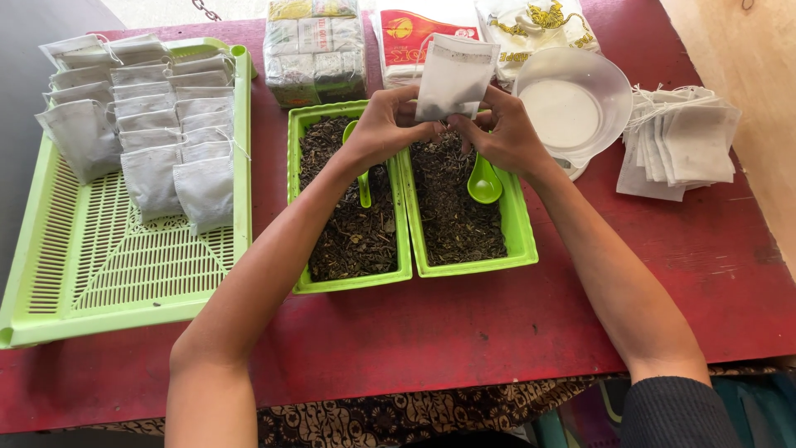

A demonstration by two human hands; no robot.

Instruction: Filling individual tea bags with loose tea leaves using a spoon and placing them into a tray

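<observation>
Head view: we're looking straight down at our own two arms over a red table (pixel 497 332).
Left hand: our left hand (pixel 383 124) is pinched closed on the lower left edge of a white filter bag (pixel 454 76), fingers curled round it.
Right hand: our right hand (pixel 502 133) grips the bag's lower right edge the same way, so both hands hold it upright between them.
Bag spot: the filter bag sits above the far ends of the two green trays, right over the gap where they meet.
Left tray: green tray (pixel 349 282) full of dark loose tea, with a green scoop (pixel 362 178) lying in it, partly under our wrist.
Right tray: second green tray (pixel 521 236), also loose tea, with a rounder green spoon (pixel 484 184) just below our right hand.
Further right: a clear bowl on a scale (pixel 572 104), then a stack of empty bags (pixel 688 145) near the table edge.
Far left: a slotted green basket tray (pixel 99 274) holding rows of filled bags (pixel 149 108).
Back edge: wrapped packets (pixel 315 50) lined up behind the trays.
</observation>
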